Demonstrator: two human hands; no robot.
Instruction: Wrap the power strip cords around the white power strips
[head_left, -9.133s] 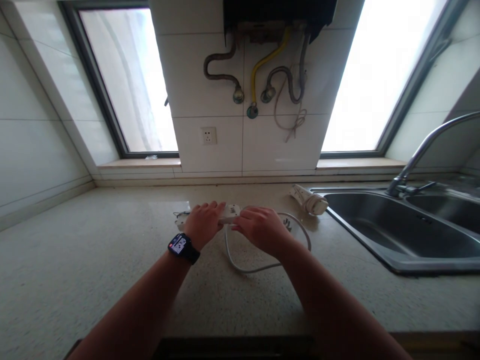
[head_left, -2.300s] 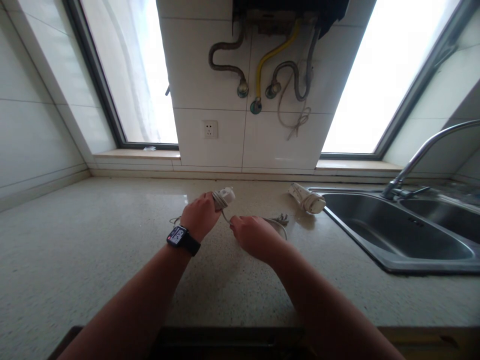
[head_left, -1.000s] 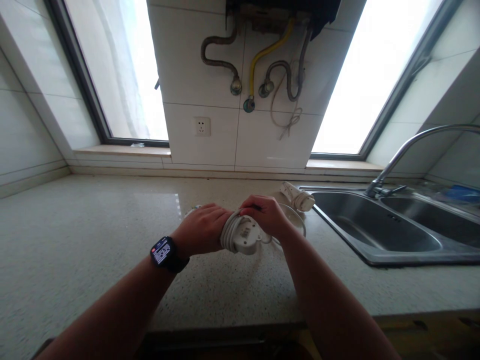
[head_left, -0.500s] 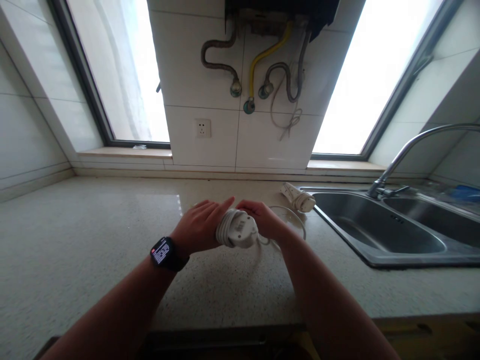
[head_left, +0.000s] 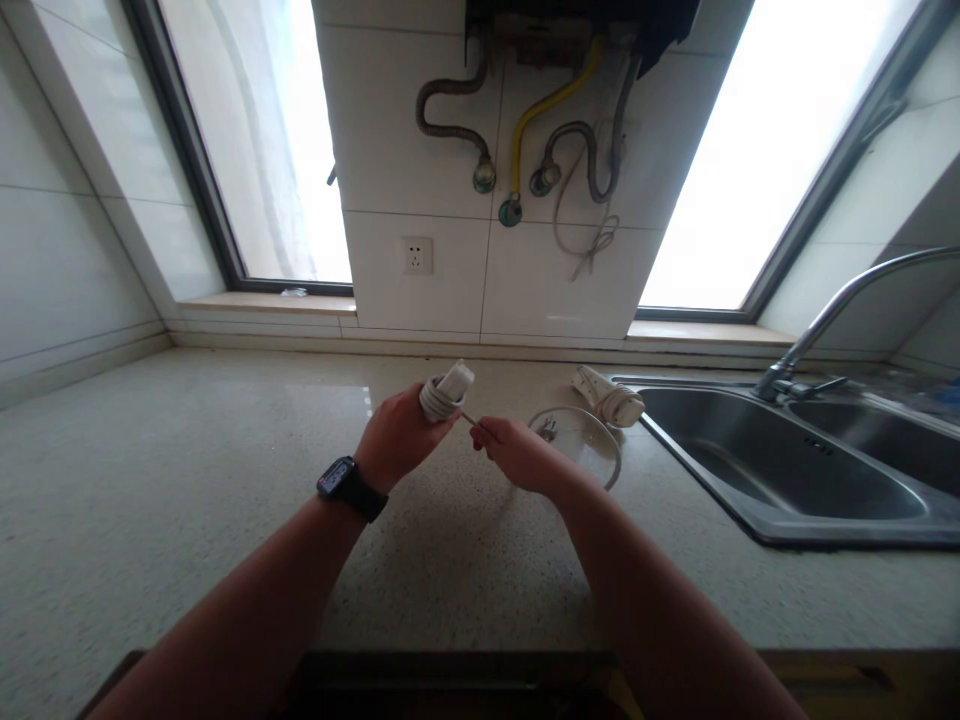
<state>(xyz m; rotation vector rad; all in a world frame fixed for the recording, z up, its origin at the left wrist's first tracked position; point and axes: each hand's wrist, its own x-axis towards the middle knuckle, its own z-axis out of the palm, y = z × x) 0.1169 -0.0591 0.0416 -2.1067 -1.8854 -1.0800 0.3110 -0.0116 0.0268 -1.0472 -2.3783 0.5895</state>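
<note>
**Desk:** What does the left hand (head_left: 399,437) have?

**Photographer:** It is closed round a white power strip (head_left: 448,389), held above the speckled countertop (head_left: 187,470), to the left of the steel sink (head_left: 795,475). The strip's end pokes up past the fingers, with white cord wound about it just above the fist. A dark watch (head_left: 346,485) sits on that wrist.

**Desk:** And the right hand (head_left: 517,455)?

**Photographer:** It sits just to the sink side of the strip, thumb and forefinger pinching the cord (head_left: 592,440), which runs taut from the windings to the pinch. Beyond the hand the cord loops on the counter towards the sink, ending at its plug (head_left: 548,429).

**Desk:** Anything else near the sink?

**Photographer:** A second wound strip (head_left: 609,397) lies by its left rim. A wall socket (head_left: 417,255) sits on the tiles behind.
</note>
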